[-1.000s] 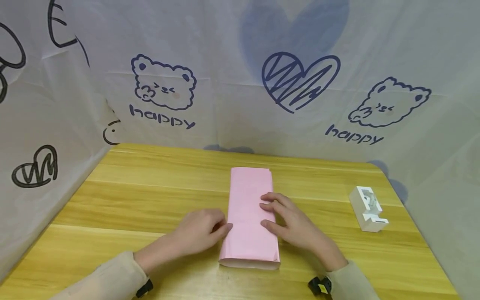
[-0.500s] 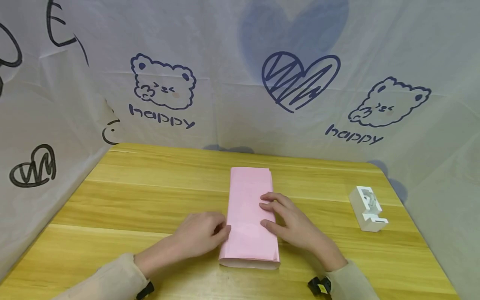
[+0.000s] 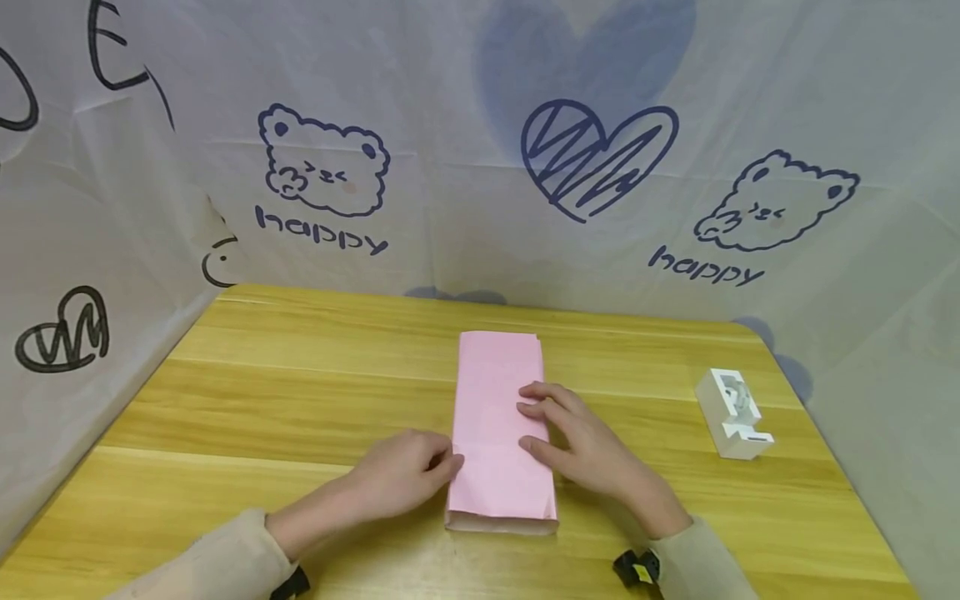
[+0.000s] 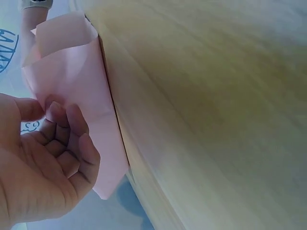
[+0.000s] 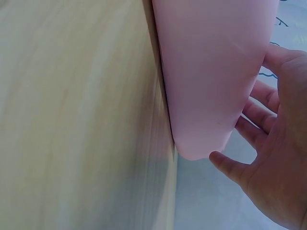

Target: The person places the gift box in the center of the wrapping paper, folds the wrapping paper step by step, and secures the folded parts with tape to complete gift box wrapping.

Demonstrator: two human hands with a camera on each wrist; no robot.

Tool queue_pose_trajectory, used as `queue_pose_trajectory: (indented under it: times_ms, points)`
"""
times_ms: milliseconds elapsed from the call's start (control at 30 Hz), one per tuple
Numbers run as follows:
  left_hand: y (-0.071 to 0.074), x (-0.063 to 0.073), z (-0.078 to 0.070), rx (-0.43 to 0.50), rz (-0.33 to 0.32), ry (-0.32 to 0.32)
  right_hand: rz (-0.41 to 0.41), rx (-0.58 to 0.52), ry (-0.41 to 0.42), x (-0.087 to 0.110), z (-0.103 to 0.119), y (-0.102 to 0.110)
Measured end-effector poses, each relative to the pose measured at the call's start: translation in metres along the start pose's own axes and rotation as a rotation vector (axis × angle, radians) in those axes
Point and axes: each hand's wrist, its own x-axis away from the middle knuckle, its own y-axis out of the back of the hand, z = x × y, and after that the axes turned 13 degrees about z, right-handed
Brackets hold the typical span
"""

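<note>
Left grip [image 3: 401, 472] pinches the left edge of the pink paper [image 3: 495, 433] between thumb and forefinger, with the other fingers curled in beside it. Right grip [image 3: 588, 446] is spread, its fingertips resting on the top of the paper along the right edge. Folded into a flattened tube, the paper lies lengthwise from near to far across the middle of the table [image 3: 285, 400], its near end gaping a little. Well apart to the right stands a white tape dispenser [image 3: 733, 415]. Pale sleeves [image 3: 217, 558] reach in from the near side. Beyond the far edge hangs a white cloth [image 3: 450, 92] printed with bears, hearts and the word "happy".
</note>
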Motion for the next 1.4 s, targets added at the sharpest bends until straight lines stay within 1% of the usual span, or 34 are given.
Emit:
queue_pose_trajectory:
  times_ms: [167,233,433,633,700,867,1133,1267,1400]
  points:
    - [-0.001,0.006,0.002,0.025,0.031,-0.023,0.001,-0.002,0.001,-0.001,0.001,0.001]
    - [-0.002,0.008,0.002,0.075,0.054,-0.029,0.002,-0.005,0.000,-0.001,0.001,0.001]
    - [-0.001,0.010,0.003,0.295,0.126,-0.057,0.002,-0.002,-0.002,-0.001,0.001,0.001]
    - [-0.003,0.015,0.002,0.397,0.199,-0.057,0.007,0.000,-0.005,0.000,0.001,0.001]
    - [-0.004,0.016,0.002,0.411,0.215,-0.054,0.007,-0.003,-0.004,0.000,0.000,0.001]
    - [-0.004,0.018,0.001,0.443,0.231,-0.056,0.008,-0.003,-0.002,0.000,0.000,0.000]
    - [-0.007,0.022,0.006,0.476,0.266,-0.104,0.015,-0.012,-0.011,0.001,-0.001,0.000]
    - [-0.008,0.024,0.006,0.474,0.268,-0.126,0.014,-0.015,-0.014,0.001,0.000,0.001]
    - [-0.006,0.024,0.009,0.440,0.272,-0.135,0.010,-0.018,-0.012,0.000,0.000,0.000]
